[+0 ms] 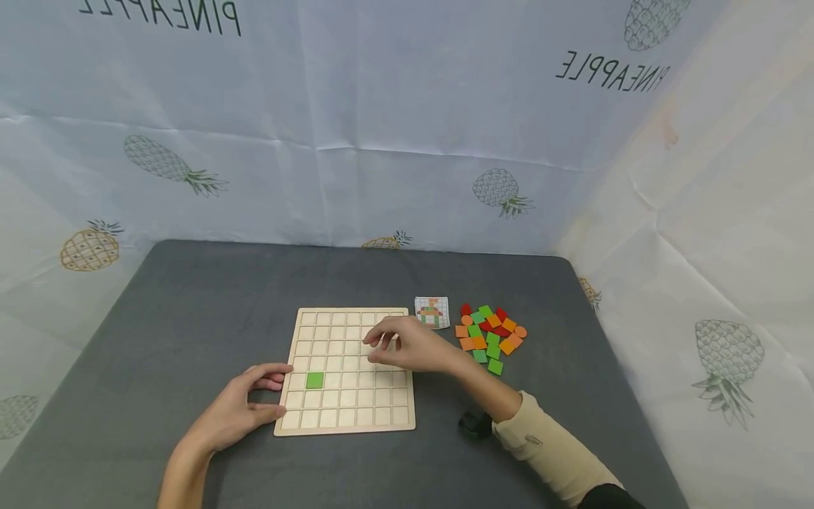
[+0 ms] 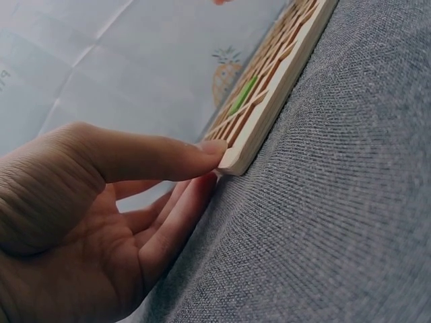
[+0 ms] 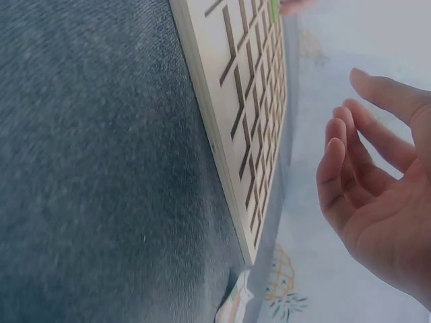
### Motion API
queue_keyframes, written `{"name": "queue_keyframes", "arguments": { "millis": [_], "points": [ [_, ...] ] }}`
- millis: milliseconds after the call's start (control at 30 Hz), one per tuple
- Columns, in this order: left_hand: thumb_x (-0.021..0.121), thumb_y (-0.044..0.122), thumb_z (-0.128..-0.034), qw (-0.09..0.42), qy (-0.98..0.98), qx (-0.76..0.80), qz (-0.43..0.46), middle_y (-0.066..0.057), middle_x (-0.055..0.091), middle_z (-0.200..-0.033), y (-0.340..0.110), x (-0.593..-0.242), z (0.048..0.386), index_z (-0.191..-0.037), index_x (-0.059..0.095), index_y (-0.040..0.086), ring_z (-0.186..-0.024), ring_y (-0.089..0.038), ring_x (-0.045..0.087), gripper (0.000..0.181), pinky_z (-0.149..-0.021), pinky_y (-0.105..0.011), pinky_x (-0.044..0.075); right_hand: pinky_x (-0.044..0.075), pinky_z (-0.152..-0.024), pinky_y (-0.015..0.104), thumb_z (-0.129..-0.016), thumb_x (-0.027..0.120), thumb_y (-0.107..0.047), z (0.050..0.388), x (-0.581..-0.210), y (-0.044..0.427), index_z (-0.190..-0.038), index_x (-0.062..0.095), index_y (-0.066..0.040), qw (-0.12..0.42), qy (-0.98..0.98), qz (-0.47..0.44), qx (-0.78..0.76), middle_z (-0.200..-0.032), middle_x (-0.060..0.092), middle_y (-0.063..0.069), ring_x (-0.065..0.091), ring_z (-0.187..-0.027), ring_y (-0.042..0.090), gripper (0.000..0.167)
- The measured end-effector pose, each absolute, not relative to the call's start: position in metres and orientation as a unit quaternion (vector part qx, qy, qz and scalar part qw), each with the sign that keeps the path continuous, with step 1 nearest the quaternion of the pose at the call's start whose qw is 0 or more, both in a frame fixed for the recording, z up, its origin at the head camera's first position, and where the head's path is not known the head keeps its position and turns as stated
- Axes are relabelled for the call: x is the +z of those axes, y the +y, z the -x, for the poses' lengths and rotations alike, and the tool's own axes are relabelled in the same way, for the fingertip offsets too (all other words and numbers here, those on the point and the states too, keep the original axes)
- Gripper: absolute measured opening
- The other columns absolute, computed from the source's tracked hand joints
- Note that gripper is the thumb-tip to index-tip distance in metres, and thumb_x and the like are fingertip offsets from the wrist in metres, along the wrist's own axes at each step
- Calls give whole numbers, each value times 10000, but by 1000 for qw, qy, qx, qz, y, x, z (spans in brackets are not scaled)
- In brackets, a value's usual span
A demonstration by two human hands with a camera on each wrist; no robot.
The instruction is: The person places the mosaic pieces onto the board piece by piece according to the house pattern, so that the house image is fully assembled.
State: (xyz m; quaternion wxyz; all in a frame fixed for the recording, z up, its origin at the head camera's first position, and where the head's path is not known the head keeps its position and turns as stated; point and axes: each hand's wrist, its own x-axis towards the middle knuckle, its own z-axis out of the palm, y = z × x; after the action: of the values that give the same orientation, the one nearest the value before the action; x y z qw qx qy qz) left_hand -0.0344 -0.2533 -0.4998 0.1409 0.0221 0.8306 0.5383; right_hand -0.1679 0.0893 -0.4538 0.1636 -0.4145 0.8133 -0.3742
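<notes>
Our left hand (image 1: 237, 406) touches the board (image 1: 348, 380) with loose fingers; we should press softly. Our right hand (image 1: 412, 344) holds nothing.

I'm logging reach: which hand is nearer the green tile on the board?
Left. The left hand touches the board's left edge, left of the green tile; the right hand hovers farther off to the tile's right.

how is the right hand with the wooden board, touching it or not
Apart: the right wrist view shows a clear gap between the right hand and the wooden board.
</notes>
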Motion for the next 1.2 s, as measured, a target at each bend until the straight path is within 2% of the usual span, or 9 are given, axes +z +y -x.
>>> {"name": "queue_keyframes", "arguments": {
  "millis": [200, 400, 600, 833, 1033, 1200],
  "points": [
    [865, 24, -882, 145, 828, 542, -19, -205, 591, -1401, -252, -500, 35, -1506, 558, -11, -1187, -80, 578, 695, -851, -255, 621, 582, -786, 253, -1001, 801, -231, 167, -446, 109, -1262, 768, -50, 157, 827, 384, -380, -1169, 785, 96, 692, -943, 90, 320],
    [861, 20, -881, 146, 829, 540, -16, -202, 594, -1398, -250, -500, 35, -1502, 561, -9, -1194, -107, 577, 690, -852, -255, 621, 588, -734, 287, -965, 837, -181, 170, -435, 132, -1205, 786, -44, 119, 830, 361, -409, -1058, 787, 56, 683, -886, 109, 281],
    [864, 19, -875, 142, 831, 538, -12, -197, 600, -1392, -250, -499, 34, -1500, 564, -8, -1193, -105, 580, 694, -851, -252, 619, 625, -815, 340, -961, 839, -172, 177, -432, 153, -1218, 789, -63, 114, 845, 325, -408, -1124, 792, 99, 684, -945, 106, 284],
    [863, 16, -876, 143, 830, 538, -11, -200, 599, -1394, -251, -499, 35, -1503, 563, -8, -1197, -119, 582, 695, -850, -252, 618, 613, -820, 338, -974, 820, -154, 183, -433, 178, -1235, 782, -25, 102, 851, 307, -414, -1202, 784, 168, 699, -972, 124, 293],
    [864, 22, -880, 144, 832, 536, -12, -199, 596, -1398, -251, -499, 35, -1508, 562, -3, -1200, -130, 584, 697, -849, -254, 620, 614, -878, 397, -989, 804, -163, 193, -432, 200, -1275, 772, -24, 95, 867, 277, -404, -1161, 789, 93, 702, -982, 149, 319],
    [868, 22, -873, 140, 832, 537, -14, -195, 602, -1380, -251, -499, 34, -1500, 569, -2, -1178, -97, 587, 695, -842, -253, 622, 613, -893, 398, -1012, 785, -194, 207, -440, 222, -1291, 759, -15, 101, 876, 256, -397, -1153, 787, 88, 699, -987, 170, 332]
  ]
}}
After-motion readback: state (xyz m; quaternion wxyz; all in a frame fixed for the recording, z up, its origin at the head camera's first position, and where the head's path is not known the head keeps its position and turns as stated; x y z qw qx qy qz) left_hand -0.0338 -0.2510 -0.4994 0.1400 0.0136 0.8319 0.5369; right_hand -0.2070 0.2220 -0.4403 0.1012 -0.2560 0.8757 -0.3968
